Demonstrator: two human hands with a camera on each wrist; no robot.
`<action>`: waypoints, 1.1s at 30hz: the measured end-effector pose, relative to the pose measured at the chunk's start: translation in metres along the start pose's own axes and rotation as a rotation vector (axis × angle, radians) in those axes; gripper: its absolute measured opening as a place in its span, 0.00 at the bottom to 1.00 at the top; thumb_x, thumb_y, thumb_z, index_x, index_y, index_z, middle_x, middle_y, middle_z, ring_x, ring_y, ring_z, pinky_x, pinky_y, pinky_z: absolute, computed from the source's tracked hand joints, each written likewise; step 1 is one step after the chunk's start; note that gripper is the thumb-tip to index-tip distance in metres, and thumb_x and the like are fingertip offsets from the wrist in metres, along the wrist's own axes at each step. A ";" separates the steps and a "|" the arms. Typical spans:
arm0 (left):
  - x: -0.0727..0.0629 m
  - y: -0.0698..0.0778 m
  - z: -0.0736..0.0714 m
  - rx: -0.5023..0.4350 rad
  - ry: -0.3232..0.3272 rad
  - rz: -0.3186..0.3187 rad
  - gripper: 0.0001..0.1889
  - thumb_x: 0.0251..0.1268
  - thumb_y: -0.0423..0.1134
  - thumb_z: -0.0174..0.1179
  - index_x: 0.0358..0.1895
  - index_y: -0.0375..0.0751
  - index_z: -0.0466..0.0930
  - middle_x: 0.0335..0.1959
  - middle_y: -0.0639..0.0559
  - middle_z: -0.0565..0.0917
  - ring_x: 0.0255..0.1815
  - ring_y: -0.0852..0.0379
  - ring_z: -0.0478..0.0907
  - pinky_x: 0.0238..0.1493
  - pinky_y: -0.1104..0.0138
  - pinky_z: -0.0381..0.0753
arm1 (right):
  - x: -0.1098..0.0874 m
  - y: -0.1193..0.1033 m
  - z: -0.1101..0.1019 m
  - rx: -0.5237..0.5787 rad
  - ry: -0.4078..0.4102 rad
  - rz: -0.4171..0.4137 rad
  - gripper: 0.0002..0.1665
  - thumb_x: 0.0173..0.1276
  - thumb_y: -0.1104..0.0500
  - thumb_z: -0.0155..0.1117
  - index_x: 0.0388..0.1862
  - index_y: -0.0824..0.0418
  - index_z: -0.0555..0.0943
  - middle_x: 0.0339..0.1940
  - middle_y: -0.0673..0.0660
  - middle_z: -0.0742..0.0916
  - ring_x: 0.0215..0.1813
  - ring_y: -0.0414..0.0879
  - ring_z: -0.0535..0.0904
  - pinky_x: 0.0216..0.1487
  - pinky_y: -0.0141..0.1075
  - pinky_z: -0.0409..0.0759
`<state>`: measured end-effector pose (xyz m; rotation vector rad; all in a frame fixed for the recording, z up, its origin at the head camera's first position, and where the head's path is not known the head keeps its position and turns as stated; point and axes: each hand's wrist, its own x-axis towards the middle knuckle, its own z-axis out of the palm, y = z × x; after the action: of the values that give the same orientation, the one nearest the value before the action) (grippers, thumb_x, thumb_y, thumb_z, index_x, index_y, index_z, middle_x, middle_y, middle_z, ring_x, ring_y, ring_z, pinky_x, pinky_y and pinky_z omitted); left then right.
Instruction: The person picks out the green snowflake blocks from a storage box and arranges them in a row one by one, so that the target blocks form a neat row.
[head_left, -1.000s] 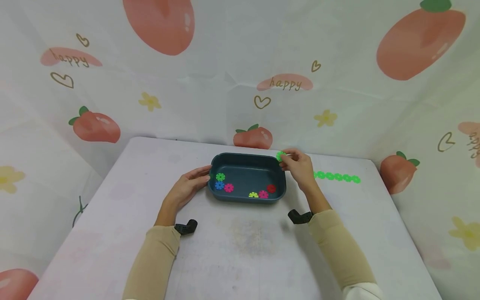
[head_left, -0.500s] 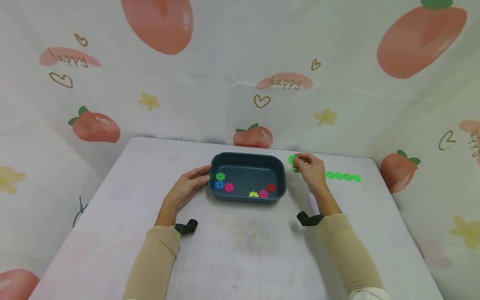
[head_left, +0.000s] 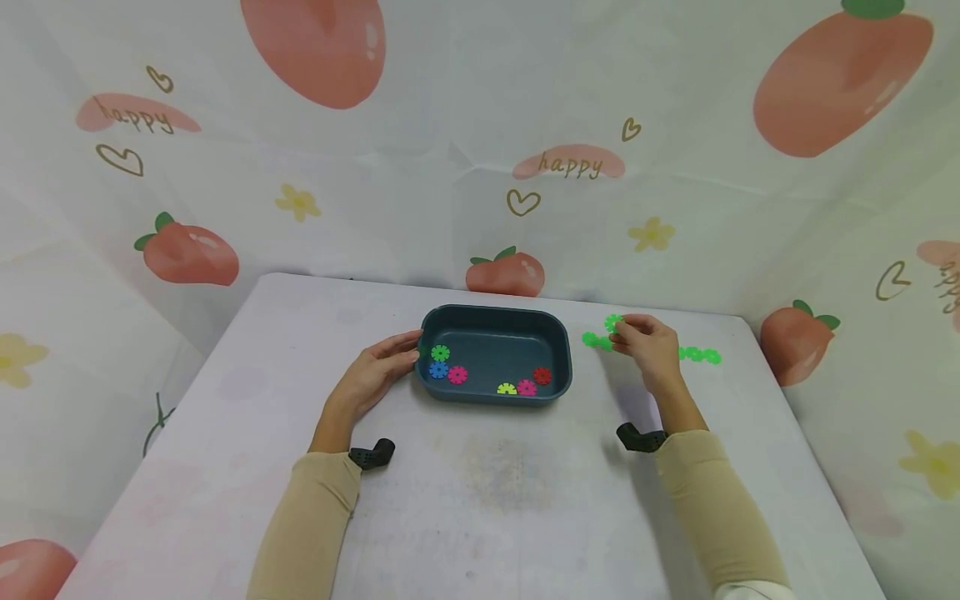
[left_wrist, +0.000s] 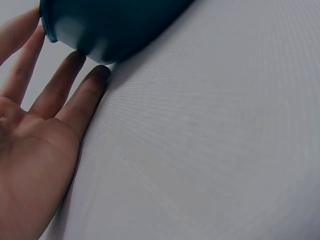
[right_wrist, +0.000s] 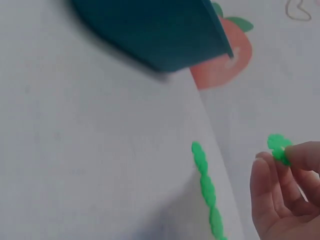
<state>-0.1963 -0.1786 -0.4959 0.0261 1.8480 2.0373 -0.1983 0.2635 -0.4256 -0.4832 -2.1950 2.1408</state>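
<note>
My right hand [head_left: 651,350] pinches a green notched plastic disc [head_left: 612,322] between thumb and fingertips, held above the table to the right of the bin. In the right wrist view the same disc [right_wrist: 278,147] shows at the fingertips. Below this hand a row of green discs [head_left: 696,355] lies on the table, its middle hidden behind the hand; part of that green row [right_wrist: 206,185] shows in the right wrist view. My left hand [head_left: 369,377] rests against the left end of the dark teal bin [head_left: 495,398]. Its fairly straight fingers touch the wall [left_wrist: 100,30].
Inside the bin, a green disc [head_left: 440,353], a blue one [head_left: 438,370] and a pink one [head_left: 457,375] lie at the left. Yellow [head_left: 507,388], pink [head_left: 527,388] and red discs [head_left: 542,376] lie toward the right. A printed cloth [head_left: 420,167] hangs behind the white table [head_left: 480,500].
My right hand has moved to the right with the green disc, from the bin's back right corner to above the green row, uncovering the row's left end. The left hand and bin stay put.
</note>
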 end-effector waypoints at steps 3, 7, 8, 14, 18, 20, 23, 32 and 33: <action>0.001 -0.001 0.000 -0.002 0.000 -0.003 0.30 0.74 0.38 0.61 0.76 0.44 0.67 0.79 0.47 0.67 0.79 0.52 0.63 0.80 0.58 0.65 | 0.006 0.008 -0.011 -0.007 0.021 0.004 0.17 0.71 0.66 0.64 0.56 0.73 0.76 0.32 0.47 0.87 0.31 0.37 0.88 0.40 0.29 0.88; 0.002 -0.003 0.001 0.003 0.002 -0.006 0.29 0.74 0.39 0.62 0.76 0.44 0.68 0.79 0.47 0.67 0.78 0.53 0.64 0.78 0.61 0.68 | 0.014 0.020 -0.027 -0.058 0.071 0.029 0.14 0.72 0.62 0.65 0.54 0.65 0.77 0.33 0.45 0.86 0.32 0.35 0.88 0.39 0.26 0.87; 0.002 -0.003 0.001 0.004 0.000 -0.007 0.30 0.74 0.39 0.62 0.76 0.44 0.67 0.79 0.47 0.67 0.78 0.53 0.64 0.78 0.62 0.68 | 0.016 0.022 -0.031 -0.070 0.086 0.039 0.13 0.73 0.61 0.65 0.53 0.63 0.77 0.34 0.45 0.86 0.33 0.35 0.87 0.39 0.25 0.87; 0.003 -0.004 0.002 0.001 -0.011 0.002 0.30 0.74 0.38 0.62 0.76 0.43 0.67 0.79 0.46 0.67 0.79 0.51 0.63 0.71 0.71 0.73 | 0.021 0.026 -0.052 -0.060 0.169 0.081 0.10 0.71 0.62 0.66 0.49 0.60 0.77 0.31 0.43 0.85 0.31 0.34 0.87 0.37 0.25 0.87; 0.003 -0.004 0.002 -0.001 -0.012 0.003 0.30 0.73 0.39 0.62 0.76 0.43 0.67 0.79 0.46 0.67 0.79 0.51 0.63 0.65 0.76 0.76 | 0.024 0.026 -0.063 -0.062 0.221 0.116 0.10 0.71 0.62 0.67 0.48 0.60 0.77 0.27 0.42 0.85 0.30 0.34 0.86 0.35 0.24 0.86; 0.002 -0.004 0.002 0.000 -0.012 0.001 0.30 0.73 0.39 0.62 0.76 0.43 0.67 0.79 0.46 0.67 0.79 0.51 0.63 0.66 0.76 0.75 | 0.025 0.026 -0.069 -0.070 0.246 0.131 0.09 0.72 0.61 0.66 0.47 0.60 0.78 0.26 0.41 0.85 0.29 0.33 0.85 0.34 0.24 0.86; 0.002 -0.004 0.002 -0.004 -0.005 -0.003 0.30 0.73 0.39 0.62 0.76 0.44 0.68 0.79 0.47 0.67 0.80 0.51 0.63 0.73 0.69 0.72 | 0.026 0.027 -0.076 -0.070 0.277 0.154 0.08 0.72 0.60 0.67 0.46 0.59 0.79 0.24 0.41 0.85 0.29 0.33 0.84 0.33 0.23 0.85; 0.001 -0.005 0.002 -0.007 0.010 -0.014 0.30 0.73 0.39 0.63 0.75 0.45 0.68 0.78 0.48 0.68 0.79 0.53 0.64 0.75 0.67 0.71 | 0.030 0.029 -0.097 0.003 0.403 0.235 0.04 0.70 0.58 0.68 0.40 0.51 0.81 0.27 0.41 0.83 0.28 0.34 0.80 0.29 0.23 0.83; 0.001 -0.006 0.001 -0.006 0.008 -0.014 0.30 0.73 0.39 0.63 0.75 0.45 0.68 0.78 0.48 0.68 0.79 0.53 0.64 0.73 0.69 0.72 | 0.031 0.029 -0.100 0.002 0.417 0.246 0.04 0.70 0.57 0.69 0.40 0.50 0.81 0.28 0.41 0.83 0.29 0.34 0.80 0.29 0.23 0.82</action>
<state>-0.1955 -0.1773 -0.5015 0.0027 1.8420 2.0363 -0.1984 0.3680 -0.4556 -1.1351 -1.9820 1.9147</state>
